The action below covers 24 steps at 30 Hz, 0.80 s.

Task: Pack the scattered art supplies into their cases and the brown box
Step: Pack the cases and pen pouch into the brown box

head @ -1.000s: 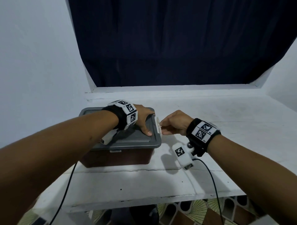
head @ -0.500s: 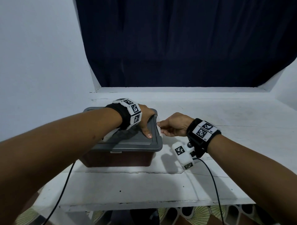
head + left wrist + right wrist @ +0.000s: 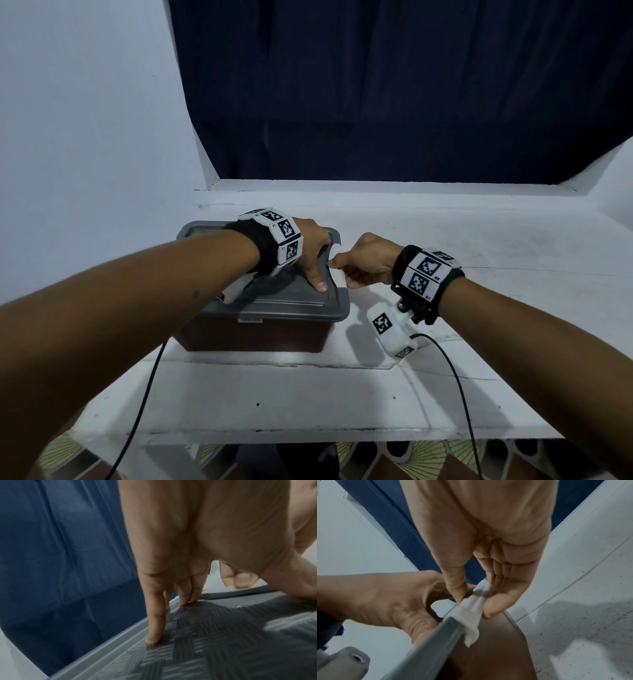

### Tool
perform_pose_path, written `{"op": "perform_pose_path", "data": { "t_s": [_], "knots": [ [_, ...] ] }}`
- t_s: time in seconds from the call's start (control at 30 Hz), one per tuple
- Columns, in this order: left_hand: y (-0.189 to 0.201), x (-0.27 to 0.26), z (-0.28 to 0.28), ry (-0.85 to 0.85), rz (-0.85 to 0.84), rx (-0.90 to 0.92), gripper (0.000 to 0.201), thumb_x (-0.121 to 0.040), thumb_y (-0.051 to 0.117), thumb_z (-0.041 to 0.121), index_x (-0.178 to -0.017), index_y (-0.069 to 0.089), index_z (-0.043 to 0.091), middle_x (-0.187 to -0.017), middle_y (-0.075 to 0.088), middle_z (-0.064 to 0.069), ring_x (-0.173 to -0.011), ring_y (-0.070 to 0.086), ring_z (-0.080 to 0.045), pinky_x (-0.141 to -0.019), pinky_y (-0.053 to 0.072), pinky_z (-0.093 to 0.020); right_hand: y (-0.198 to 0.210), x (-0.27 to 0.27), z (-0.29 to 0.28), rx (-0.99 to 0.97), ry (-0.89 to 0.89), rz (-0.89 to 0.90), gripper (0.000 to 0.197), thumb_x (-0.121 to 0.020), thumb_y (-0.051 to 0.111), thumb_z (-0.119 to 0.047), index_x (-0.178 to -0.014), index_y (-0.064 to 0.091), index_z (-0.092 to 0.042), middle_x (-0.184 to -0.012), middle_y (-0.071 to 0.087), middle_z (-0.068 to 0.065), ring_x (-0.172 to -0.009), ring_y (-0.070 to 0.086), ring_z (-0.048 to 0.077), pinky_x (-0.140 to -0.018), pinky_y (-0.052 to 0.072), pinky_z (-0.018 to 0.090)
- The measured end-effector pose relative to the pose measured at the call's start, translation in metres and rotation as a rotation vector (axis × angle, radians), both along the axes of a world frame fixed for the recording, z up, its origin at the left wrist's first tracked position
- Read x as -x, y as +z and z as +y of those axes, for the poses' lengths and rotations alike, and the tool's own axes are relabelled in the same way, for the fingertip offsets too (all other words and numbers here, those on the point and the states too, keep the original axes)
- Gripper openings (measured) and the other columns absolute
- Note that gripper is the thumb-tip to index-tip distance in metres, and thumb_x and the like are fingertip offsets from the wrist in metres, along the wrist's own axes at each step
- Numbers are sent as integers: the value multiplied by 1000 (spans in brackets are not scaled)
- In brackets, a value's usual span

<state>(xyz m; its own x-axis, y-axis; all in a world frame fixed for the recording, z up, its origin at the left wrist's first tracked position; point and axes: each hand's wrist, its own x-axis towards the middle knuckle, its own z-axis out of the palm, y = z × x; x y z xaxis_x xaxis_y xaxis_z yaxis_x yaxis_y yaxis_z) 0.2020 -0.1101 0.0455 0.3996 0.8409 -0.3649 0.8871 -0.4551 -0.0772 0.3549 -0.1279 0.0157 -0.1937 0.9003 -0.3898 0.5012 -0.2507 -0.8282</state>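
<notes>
The brown box point(image 3: 253, 337) stands at the left of the white ledge with its grey lid point(image 3: 291, 301) on top. My left hand point(image 3: 313, 251) presses down on the lid, straight fingers point(image 3: 154, 626) planted on its ribbed surface point(image 3: 223, 635). At the box's right side my right hand point(image 3: 363, 263) pinches the white latch point(image 3: 339, 275) between thumb and fingers. In the right wrist view the white latch point(image 3: 474, 609) sits over the grey lid rim point(image 3: 436, 639), above the brown wall point(image 3: 488, 649). No loose art supplies show.
A dark blue curtain point(image 3: 394, 89) hangs behind the ledge, with a white wall point(image 3: 85, 120) on the left. The white ledge point(image 3: 479, 246) stretches to the right of the box. Black cables point(image 3: 459, 394) trail off its front edge; patterned floor point(image 3: 428, 462) lies below.
My right hand has moved left onto the box's right side and now pinches the white latch against the lid rim. The left hand stays pressed on the lid.
</notes>
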Motion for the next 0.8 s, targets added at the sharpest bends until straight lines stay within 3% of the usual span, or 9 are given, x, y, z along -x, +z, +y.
{"op": "perform_pose_path", "data": {
  "t_s": [0.17, 0.27, 0.37, 0.47, 0.53, 0.6, 0.7, 0.8],
  "knots": [
    [-4, 1, 1, 2, -19, -3, 71, -56, 81, 66, -105, 48, 27, -102, 63, 3, -96, 61, -22, -88, 52, -36, -4, 1, -1, -11, -4, -13, 19, -87, 71, -14, -83, 62, 1, -61, 57, 11, -49, 56, 18, -57, 58, 26],
    [-4, 2, 1, 16, -21, -6, 72, -55, 81, 66, -106, 47, 28, -103, 63, 3, -97, 61, -23, -88, 52, -36, -6, 1, -1, -29, -14, 0, 21, -87, 72, -16, -80, 62, 1, -61, 58, 10, -49, 57, 18, -57, 58, 26],
    [2, 5, -2, 52, -23, 8, 81, -57, 81, 65, -120, 54, 22, -111, 64, 2, -101, 61, -24, -92, 51, -39, -8, -4, -4, -49, -12, 11, 25, -86, 74, -21, -82, 62, 1, -65, 62, 13, -52, 59, 19, -57, 58, 27],
    [10, 24, -7, 114, -128, -5, 59, -66, 81, 55, -107, 66, 15, -103, 71, -1, -95, 65, -23, -88, 53, -40, -7, -9, -1, -182, 17, -150, 38, -82, 77, -34, -82, 64, 1, -77, 62, 12, -67, 60, 22, -58, 55, 29],
    [16, 50, -11, 174, -207, -40, 57, -72, 77, 54, -111, 67, 14, -110, 70, 0, -100, 64, -23, -92, 51, -40, 4, -10, 3, -372, 67, -368, 46, -80, 76, -40, -87, 67, 4, -83, 62, 15, -79, 61, 27, -66, 52, 32],
    [21, 85, -16, 246, -239, -75, 61, -73, 75, 57, -117, 66, 16, -114, 67, 4, -103, 62, -18, -98, 48, -38, 24, -4, 3, -541, 126, -507, 46, -84, 71, -41, -104, 67, 0, -107, 66, 12, -101, 61, 27, -82, 50, 35],
    [26, 142, -26, 360, -250, -105, 43, -80, 73, 48, -107, 69, 16, -101, 69, 4, -96, 63, -19, -91, 48, -32, 55, 22, -1, -679, 277, -575, 45, -86, 69, -41, -120, 61, -12, -125, 58, 3, -114, 54, 20, -88, 44, 29],
    [19, 194, -38, 505, -272, -188, 45, -88, 68, 37, -124, 65, 12, -119, 68, -6, -109, 61, -24, -95, 47, -32, 70, 71, -4, -762, 504, -666, 50, -88, 66, -45, -127, 58, -15, -133, 55, 3, -123, 49, 19, -98, 40, 30]
  ]
}}
